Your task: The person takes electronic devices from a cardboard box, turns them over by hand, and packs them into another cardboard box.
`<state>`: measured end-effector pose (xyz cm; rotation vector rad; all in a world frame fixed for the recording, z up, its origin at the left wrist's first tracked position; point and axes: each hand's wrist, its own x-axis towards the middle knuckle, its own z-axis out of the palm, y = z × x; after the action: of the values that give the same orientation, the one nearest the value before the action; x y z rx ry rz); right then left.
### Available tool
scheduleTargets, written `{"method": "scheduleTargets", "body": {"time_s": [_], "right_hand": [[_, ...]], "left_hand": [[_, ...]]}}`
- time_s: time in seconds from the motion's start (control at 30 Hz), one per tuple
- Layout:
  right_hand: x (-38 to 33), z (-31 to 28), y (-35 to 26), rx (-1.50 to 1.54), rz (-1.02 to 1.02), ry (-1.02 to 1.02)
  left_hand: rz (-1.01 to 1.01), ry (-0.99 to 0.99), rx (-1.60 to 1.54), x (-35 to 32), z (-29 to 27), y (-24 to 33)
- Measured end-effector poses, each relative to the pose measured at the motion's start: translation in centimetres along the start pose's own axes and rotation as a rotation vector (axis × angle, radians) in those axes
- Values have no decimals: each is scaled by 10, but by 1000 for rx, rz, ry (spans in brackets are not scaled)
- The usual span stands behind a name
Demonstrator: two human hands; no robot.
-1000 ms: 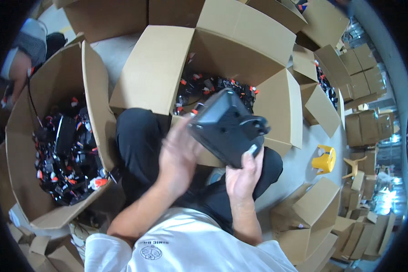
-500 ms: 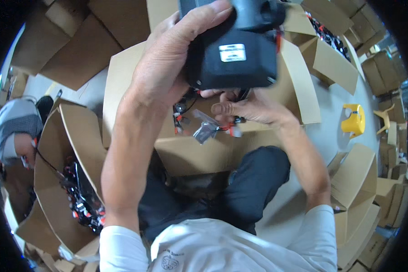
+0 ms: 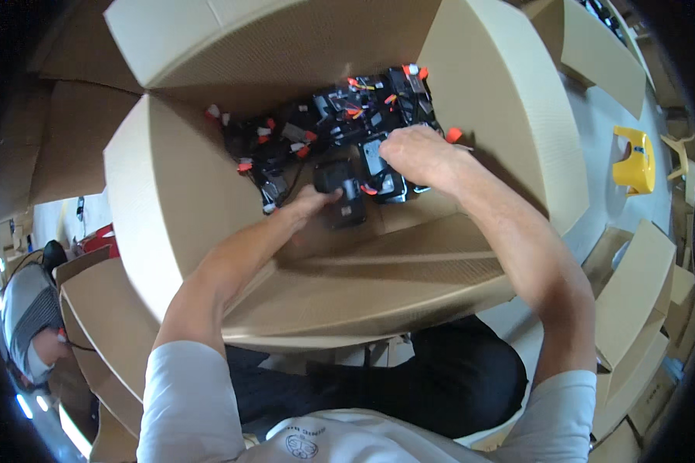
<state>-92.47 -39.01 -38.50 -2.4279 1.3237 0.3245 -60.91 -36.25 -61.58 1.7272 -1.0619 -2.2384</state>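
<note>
Both my arms reach down into a large open cardboard box (image 3: 510, 100). On its bottom lies a jumble of black boxy devices (image 3: 374, 158) with cables and red, white and orange connectors. My left hand (image 3: 313, 202) grips a black boxy device (image 3: 346, 216) with a small pale label, its thumb lying across the top. This device is at the near side of the heap. My right hand (image 3: 421, 150) is over the right part of the heap, its fingers curled downward beside a device with a grey panel. What those fingers hold is hidden.
A yellow plastic stool (image 3: 633, 162) stands on the floor at the right. More open cardboard boxes (image 3: 633, 301) line the right side. At the far left, another person (image 3: 35, 316) in a grey top is beside an open carton (image 3: 104, 316).
The black device held up close before is now down inside the box in my left hand. My right hand has moved from beneath it to the heap. The view has shifted over the box.
</note>
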Motion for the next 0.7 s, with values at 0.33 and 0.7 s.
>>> {"method": "scheduleTargets", "body": {"time_s": [0.33,0.7], "right_hand": [[45,7,-3,-65,-242,312],[-70,-33,-73,57,86,144]], "left_hand": [[59,231,1073,-32,-21,25],[899,587,680,-763,-180,72]]}}
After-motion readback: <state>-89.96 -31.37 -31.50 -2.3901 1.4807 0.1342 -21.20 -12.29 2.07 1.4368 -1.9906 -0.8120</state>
